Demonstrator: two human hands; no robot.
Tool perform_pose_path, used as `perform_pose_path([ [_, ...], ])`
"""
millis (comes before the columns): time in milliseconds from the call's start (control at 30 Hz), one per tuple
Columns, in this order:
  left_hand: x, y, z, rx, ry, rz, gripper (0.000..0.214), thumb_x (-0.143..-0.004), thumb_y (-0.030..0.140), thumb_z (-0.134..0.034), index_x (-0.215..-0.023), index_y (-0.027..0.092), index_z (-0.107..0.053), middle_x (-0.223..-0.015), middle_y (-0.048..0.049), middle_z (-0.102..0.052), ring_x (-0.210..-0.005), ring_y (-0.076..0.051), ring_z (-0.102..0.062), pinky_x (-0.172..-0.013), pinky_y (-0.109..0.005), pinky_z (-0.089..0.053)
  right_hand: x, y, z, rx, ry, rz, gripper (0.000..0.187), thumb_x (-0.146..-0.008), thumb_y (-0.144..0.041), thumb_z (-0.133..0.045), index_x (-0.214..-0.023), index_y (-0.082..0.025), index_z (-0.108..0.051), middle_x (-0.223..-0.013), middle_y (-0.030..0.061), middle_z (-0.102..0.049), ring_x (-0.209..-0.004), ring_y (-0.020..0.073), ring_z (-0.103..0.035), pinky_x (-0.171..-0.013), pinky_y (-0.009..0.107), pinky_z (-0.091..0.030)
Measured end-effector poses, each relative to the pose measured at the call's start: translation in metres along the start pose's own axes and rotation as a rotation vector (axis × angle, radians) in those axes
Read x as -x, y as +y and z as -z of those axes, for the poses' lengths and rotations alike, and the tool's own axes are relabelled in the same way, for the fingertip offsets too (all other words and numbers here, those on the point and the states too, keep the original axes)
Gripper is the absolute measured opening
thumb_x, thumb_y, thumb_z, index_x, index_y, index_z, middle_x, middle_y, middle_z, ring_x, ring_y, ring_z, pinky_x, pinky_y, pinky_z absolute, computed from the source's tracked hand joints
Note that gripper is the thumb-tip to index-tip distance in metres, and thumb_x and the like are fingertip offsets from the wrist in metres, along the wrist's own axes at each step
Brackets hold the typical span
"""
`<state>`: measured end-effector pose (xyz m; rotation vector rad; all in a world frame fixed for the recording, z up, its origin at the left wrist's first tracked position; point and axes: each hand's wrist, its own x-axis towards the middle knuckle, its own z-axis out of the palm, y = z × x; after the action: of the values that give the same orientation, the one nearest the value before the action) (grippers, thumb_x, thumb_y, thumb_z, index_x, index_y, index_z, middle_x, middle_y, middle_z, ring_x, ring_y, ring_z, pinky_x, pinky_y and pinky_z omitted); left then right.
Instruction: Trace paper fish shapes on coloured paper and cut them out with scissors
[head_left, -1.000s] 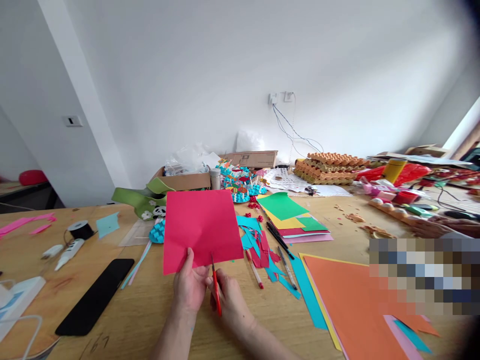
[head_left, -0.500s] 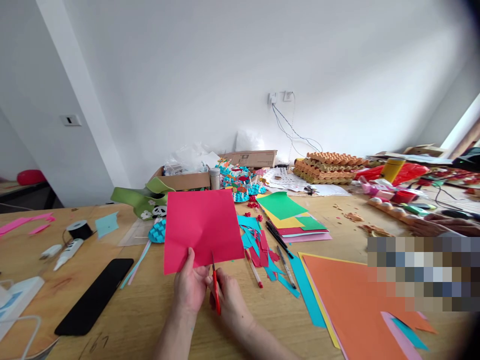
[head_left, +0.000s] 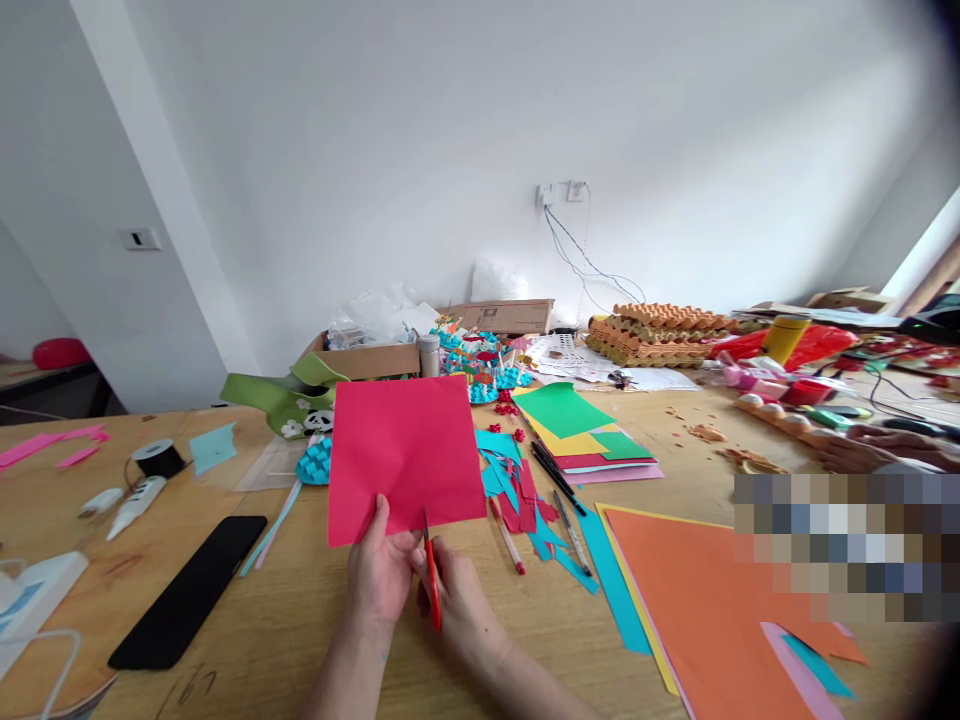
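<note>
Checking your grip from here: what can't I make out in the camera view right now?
In the head view:
- finger loops of the red-handled scissors, hidden by the right hand
- lower edge of the rectangular red paper sheet, hidden by the left hand
- lower right of the light wooden table, hidden by a pixelated patch

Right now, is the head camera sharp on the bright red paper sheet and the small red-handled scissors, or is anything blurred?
In the head view, the red paper sheet and red-handled scissors look sharp under soft, even light without glare; a blocky pixelated patch hides the lower right, and dark blur rims right corners.
</note>
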<state>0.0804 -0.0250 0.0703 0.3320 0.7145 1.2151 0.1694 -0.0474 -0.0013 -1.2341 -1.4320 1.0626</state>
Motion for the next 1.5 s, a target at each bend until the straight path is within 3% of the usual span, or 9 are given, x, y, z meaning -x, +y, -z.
perform_pose_path([
  [167, 0.000, -0.001, -0.001, -0.002, -0.008, -0.025, 0.050, -0.096, 0.035, -0.038, -0.133, 0.004, -0.047, -0.094, -0.0194, -0.072, -0.058, -0.018, -0.067, -0.036, -0.022, -0.043, 0.000, -0.004, 0.001, -0.039, -0.013, -0.012, 0.050, -0.087, -0.067, -0.040, -0.071, -0.020, -0.044, -0.055, -0.0005, -0.051, -0.051, 0.0121, -0.048, -0.048, 0.022, -0.032],
  [333, -0.005, -0.004, 0.005, -0.011, -0.036, -0.051, 0.052, -0.093, 0.038, -0.045, -0.130, 0.003, -0.050, -0.095, -0.0202, -0.072, -0.081, -0.026, -0.071, -0.055, -0.028, -0.055, 0.001, -0.007, 0.003, -0.040, -0.005, -0.022, 0.053, -0.085, -0.071, -0.041, -0.070, -0.020, -0.045, -0.054, -0.0005, -0.051, -0.049, 0.0118, -0.049, -0.048, 0.022, -0.035],
  [667, -0.007, -0.009, 0.008, -0.036, 0.007, -0.125, 0.039, -0.086, 0.036, -0.058, -0.109, 0.004, -0.064, -0.081, -0.0157, -0.073, -0.072, -0.026, -0.071, -0.064, -0.033, -0.058, -0.004, -0.001, 0.002, -0.138, 0.000, -0.068, 0.060, -0.078, -0.077, -0.043, -0.070, -0.017, -0.048, -0.047, -0.0028, -0.049, -0.042, 0.0096, -0.046, -0.041, 0.020, -0.033],
  [1033, -0.005, -0.009, 0.003, 0.021, 0.024, -0.146, 0.041, -0.086, 0.031, -0.059, -0.121, 0.010, -0.059, -0.100, -0.0157, -0.072, -0.080, -0.024, -0.071, -0.066, -0.031, -0.058, -0.004, 0.001, -0.001, -0.158, 0.031, -0.077, 0.058, -0.079, -0.075, -0.046, -0.071, -0.017, -0.050, -0.047, -0.0034, -0.047, -0.042, 0.0102, -0.045, -0.041, 0.020, -0.033],
  [1500, -0.006, -0.010, 0.005, 0.002, 0.013, -0.122, 0.046, -0.084, 0.034, -0.062, -0.122, 0.009, -0.058, -0.097, -0.0163, -0.072, -0.075, -0.023, -0.071, -0.058, -0.028, -0.056, -0.005, 0.002, -0.003, -0.229, 0.033, -0.091, 0.060, -0.076, -0.075, -0.049, -0.074, -0.016, -0.055, -0.047, -0.0038, -0.045, -0.041, 0.0099, -0.044, -0.040, 0.020, -0.032],
])
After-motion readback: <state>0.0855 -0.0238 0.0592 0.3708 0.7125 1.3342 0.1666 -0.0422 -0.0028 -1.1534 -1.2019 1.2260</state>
